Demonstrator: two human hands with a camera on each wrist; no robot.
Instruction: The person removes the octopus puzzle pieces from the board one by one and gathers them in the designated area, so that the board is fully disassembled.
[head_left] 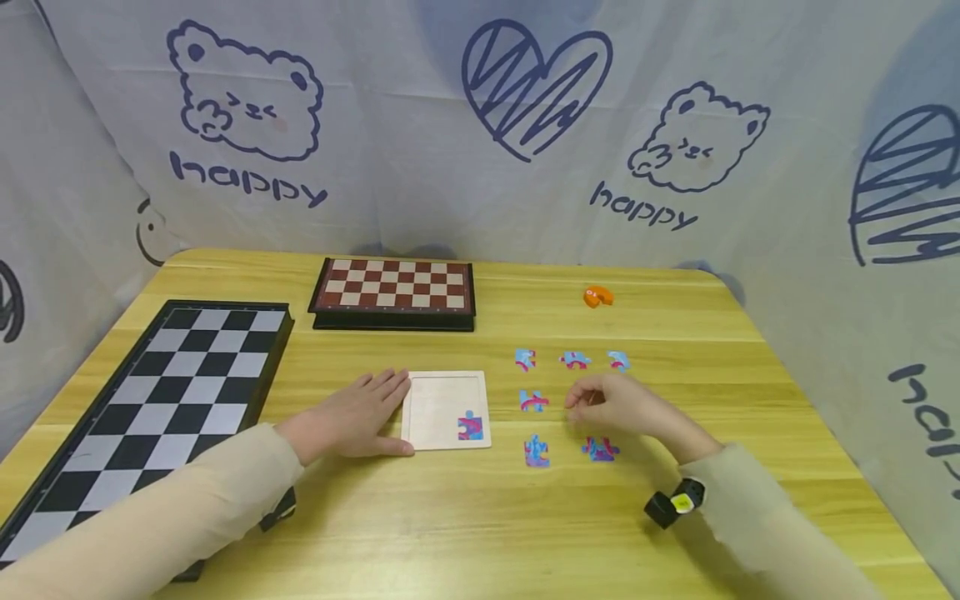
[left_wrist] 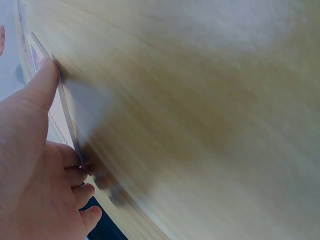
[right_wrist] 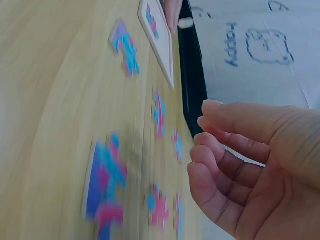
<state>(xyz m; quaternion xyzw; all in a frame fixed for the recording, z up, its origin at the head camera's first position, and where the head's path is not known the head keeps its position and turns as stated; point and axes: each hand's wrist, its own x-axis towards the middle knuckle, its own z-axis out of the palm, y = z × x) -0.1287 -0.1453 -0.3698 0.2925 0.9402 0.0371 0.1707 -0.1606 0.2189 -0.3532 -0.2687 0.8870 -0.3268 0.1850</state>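
My left hand [head_left: 360, 417] lies by the left side of a square wooden puzzle tray [head_left: 435, 400], its fingers stretched and its thumb at the front corner. In the left wrist view the thumb and fingertips [left_wrist: 47, 75] meet the tray's edge. A blue and pink jigsaw piece [head_left: 470, 427] sits in the tray's lower right corner. Right of the tray, my right hand [head_left: 618, 404] hovers over the table, fingers loosely bent with nothing visible between them. Near it lie a middle piece [head_left: 533, 401], a lower left piece [head_left: 536, 451] and a lower right piece [head_left: 601, 449].
Farther back are three more puzzle pieces, including one in the middle [head_left: 574, 360]. A brown checkered board [head_left: 393, 286] stands behind the tray; a black and white one [head_left: 172, 383] lies at left. An orange object [head_left: 597, 297] is at the back right, before the printed curtain [head_left: 420, 183].
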